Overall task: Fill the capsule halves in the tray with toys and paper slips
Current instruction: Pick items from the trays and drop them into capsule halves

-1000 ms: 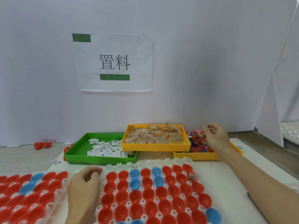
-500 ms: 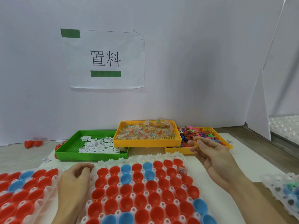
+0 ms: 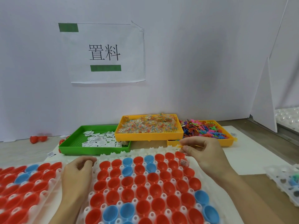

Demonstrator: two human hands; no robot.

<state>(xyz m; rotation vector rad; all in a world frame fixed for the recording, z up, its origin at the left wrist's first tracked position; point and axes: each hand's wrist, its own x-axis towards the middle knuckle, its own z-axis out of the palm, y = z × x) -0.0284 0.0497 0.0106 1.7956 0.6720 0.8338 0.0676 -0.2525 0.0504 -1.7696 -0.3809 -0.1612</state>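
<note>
The right hand (image 3: 205, 152) has come back from the far yellow tray of toys (image 3: 224, 139) and now hangs over the top right corner of the white capsule tray (image 3: 113, 155). Its fingers (image 3: 188, 148) are curled and pinch something small and yellow at the tips. It is too small to tell what it is. The right arm reaches in from the bottom right.

The left hand (image 3: 77, 173) has hardly moved. It rests on the left edge of the same capsule tray, with the fingers curled in toward the thumb. I cannot tell if it holds anything.

The capsule tray lies on the bench (image 3: 258, 183) right in front of the person. It is full of open capsule halves (image 3: 127, 181), most of them red and a few blue. Almost all of them look empty. One red half near the top right, just under the right hand, has a small packet (image 3: 184, 162) in it.

A second tray of red and blue halves (image 3: 24, 183) lies just to the left. Behind them stand three bins. The green tray (image 3: 72, 141) holds white paper slips (image 3: 98, 139). The raised yellow tray (image 3: 148, 136) in the middle holds little clear bags with bright beads. The far yellow tray on the right holds small bright plastic toys (image 3: 203, 130).

A paper sign (image 3: 106, 52) with two black characters hangs on the white wall. A few loose red halves (image 3: 38, 139) lie on the bench at the far left.
</note>
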